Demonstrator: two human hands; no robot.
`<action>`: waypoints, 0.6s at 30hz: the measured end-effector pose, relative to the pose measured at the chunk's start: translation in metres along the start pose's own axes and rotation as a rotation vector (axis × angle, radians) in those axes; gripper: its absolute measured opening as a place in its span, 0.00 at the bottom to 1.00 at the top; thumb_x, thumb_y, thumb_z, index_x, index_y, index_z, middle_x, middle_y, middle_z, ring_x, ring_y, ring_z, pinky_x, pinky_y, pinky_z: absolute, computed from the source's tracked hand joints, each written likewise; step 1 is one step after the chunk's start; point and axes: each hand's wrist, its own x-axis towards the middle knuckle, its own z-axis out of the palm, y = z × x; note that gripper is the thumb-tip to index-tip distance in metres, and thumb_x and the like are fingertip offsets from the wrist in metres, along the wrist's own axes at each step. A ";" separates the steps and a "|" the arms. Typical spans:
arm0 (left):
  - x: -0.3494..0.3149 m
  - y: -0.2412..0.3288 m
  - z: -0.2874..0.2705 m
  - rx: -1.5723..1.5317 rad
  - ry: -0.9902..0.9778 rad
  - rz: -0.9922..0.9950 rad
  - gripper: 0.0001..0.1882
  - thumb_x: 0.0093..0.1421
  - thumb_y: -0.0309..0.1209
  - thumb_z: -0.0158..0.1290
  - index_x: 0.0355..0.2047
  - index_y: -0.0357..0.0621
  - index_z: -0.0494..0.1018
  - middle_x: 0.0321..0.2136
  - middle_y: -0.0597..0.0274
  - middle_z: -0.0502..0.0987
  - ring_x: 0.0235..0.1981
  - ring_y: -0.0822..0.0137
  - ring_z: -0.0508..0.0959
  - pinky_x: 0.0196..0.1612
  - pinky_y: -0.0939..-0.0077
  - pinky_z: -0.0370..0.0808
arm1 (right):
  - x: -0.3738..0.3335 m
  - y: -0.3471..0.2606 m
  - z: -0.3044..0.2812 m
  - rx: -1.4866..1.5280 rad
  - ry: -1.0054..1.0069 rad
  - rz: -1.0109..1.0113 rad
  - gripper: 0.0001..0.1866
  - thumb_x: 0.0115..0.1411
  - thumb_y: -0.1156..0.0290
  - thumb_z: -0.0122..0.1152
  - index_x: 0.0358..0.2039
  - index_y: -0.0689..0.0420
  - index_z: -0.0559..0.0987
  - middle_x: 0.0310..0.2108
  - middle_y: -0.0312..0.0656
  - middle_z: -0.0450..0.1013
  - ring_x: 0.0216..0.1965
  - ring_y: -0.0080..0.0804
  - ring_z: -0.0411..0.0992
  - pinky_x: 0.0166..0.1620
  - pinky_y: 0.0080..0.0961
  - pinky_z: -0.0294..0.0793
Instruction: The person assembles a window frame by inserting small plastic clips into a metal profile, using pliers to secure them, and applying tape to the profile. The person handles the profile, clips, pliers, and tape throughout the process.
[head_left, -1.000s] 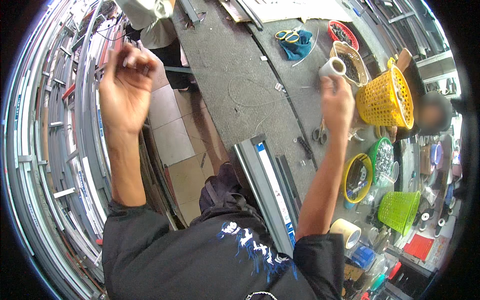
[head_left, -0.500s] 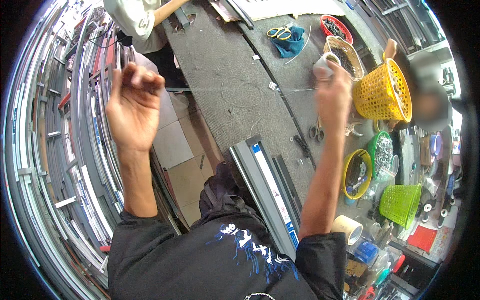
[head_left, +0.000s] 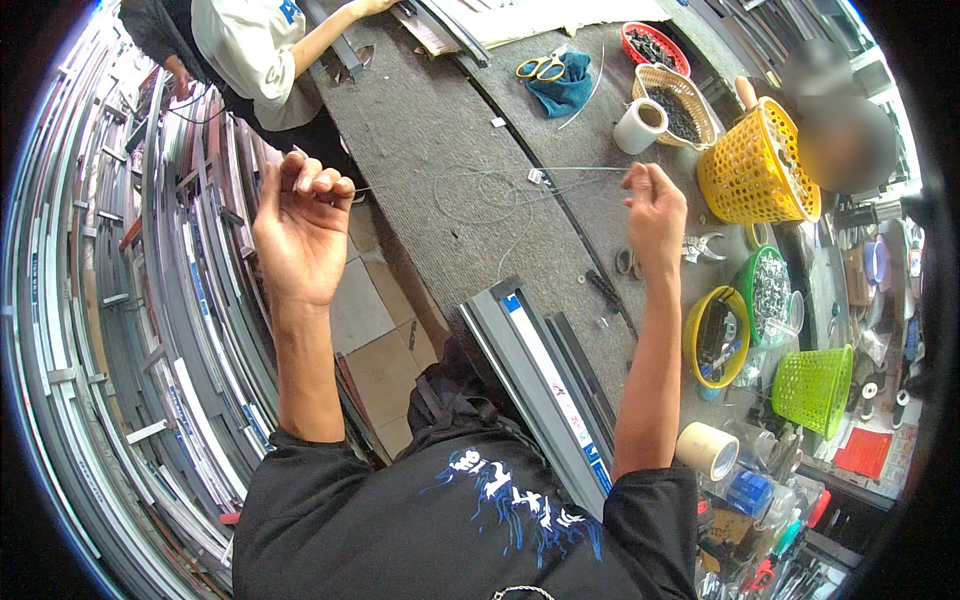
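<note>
My left hand (head_left: pixel 303 235) is raised at the left with its palm facing me and its fingers curled, pinching one end of a thin line. My right hand (head_left: pixel 657 212) is over the right side of the table, fingers closed on the same thin line (head_left: pixel 580 168). Between the hands the line runs across the tabletop, with loose loops (head_left: pixel 480 205) and a small white tag (head_left: pixel 535 176). Just beyond my right hand a white roll (head_left: pixel 636 130) stands on the table. Pliers (head_left: pixel 704 247) lie to its right, partly behind a yellow basket.
Yellow-handled scissors (head_left: pixel 541 68) rest by a teal cloth (head_left: pixel 562 88). Baskets of small parts, including a yellow one (head_left: pixel 745 170), line the right side. Grey profiles (head_left: pixel 530 370) lie near me; racks of profiles (head_left: pixel 150 320) fill the left. People stand at far left and right.
My right hand has come away from the white roll, back toward me. My left hand has shifted slightly right and its fingers have curled more. The yellow basket appears slightly farther away.
</note>
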 end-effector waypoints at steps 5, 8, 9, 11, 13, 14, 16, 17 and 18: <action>0.011 -0.006 -0.005 0.045 0.095 0.073 0.19 0.80 0.42 0.44 0.45 0.40 0.78 0.28 0.65 0.71 0.34 0.67 0.73 0.47 0.65 0.73 | 0.004 0.029 -0.029 -0.456 0.179 0.371 0.15 0.73 0.62 0.57 0.41 0.61 0.85 0.38 0.53 0.83 0.43 0.53 0.82 0.48 0.46 0.78; 0.007 -0.035 0.011 0.182 -0.036 0.045 0.22 0.81 0.45 0.42 0.45 0.39 0.78 0.27 0.64 0.72 0.32 0.66 0.73 0.46 0.63 0.74 | -0.008 -0.002 -0.013 -0.521 0.163 -0.044 0.14 0.71 0.64 0.62 0.48 0.60 0.84 0.50 0.54 0.81 0.52 0.54 0.79 0.56 0.46 0.76; 0.004 -0.051 0.017 0.243 -0.011 0.024 0.25 0.81 0.47 0.40 0.45 0.38 0.78 0.27 0.62 0.74 0.31 0.64 0.75 0.44 0.62 0.76 | -0.015 -0.020 0.002 -0.342 0.022 -0.221 0.20 0.69 0.65 0.65 0.58 0.59 0.79 0.60 0.55 0.76 0.61 0.56 0.73 0.65 0.46 0.71; -0.003 -0.083 0.030 0.391 -0.092 -0.029 0.26 0.81 0.48 0.39 0.46 0.37 0.77 0.28 0.59 0.75 0.34 0.61 0.80 0.46 0.63 0.79 | -0.045 -0.056 0.033 0.047 -0.308 -0.437 0.27 0.70 0.65 0.64 0.67 0.57 0.71 0.65 0.56 0.71 0.66 0.54 0.69 0.71 0.46 0.66; -0.003 -0.096 0.039 0.438 -0.118 -0.042 0.26 0.82 0.48 0.38 0.46 0.36 0.76 0.28 0.58 0.76 0.35 0.59 0.81 0.47 0.63 0.79 | -0.067 -0.081 0.055 0.367 -0.557 -0.311 0.17 0.72 0.64 0.62 0.55 0.60 0.78 0.51 0.55 0.79 0.52 0.48 0.78 0.58 0.42 0.75; -0.001 -0.096 0.042 0.437 -0.115 -0.029 0.26 0.82 0.48 0.38 0.46 0.36 0.76 0.28 0.58 0.76 0.35 0.59 0.81 0.47 0.64 0.79 | -0.074 -0.085 0.057 0.457 -0.696 -0.265 0.14 0.73 0.64 0.60 0.49 0.62 0.80 0.44 0.53 0.82 0.45 0.45 0.81 0.52 0.40 0.77; 0.005 -0.088 0.044 0.438 -0.113 0.011 0.27 0.82 0.47 0.37 0.46 0.35 0.76 0.28 0.58 0.76 0.35 0.60 0.81 0.47 0.64 0.79 | -0.079 -0.079 0.045 0.487 -0.589 -0.064 0.15 0.75 0.64 0.57 0.37 0.64 0.79 0.30 0.47 0.79 0.33 0.36 0.79 0.42 0.35 0.77; 0.009 -0.081 0.044 0.518 -0.103 0.032 0.25 0.82 0.47 0.38 0.45 0.38 0.76 0.28 0.60 0.75 0.34 0.62 0.79 0.46 0.63 0.78 | -0.077 -0.070 0.033 0.421 -0.493 -0.020 0.16 0.77 0.66 0.55 0.33 0.64 0.78 0.28 0.43 0.77 0.33 0.30 0.76 0.43 0.31 0.77; 0.010 -0.076 0.043 0.596 -0.073 0.052 0.24 0.82 0.47 0.38 0.44 0.40 0.76 0.27 0.62 0.74 0.33 0.64 0.77 0.46 0.61 0.76 | -0.072 -0.059 0.028 0.390 -0.361 -0.005 0.15 0.77 0.67 0.55 0.33 0.63 0.78 0.27 0.41 0.75 0.32 0.26 0.73 0.40 0.29 0.75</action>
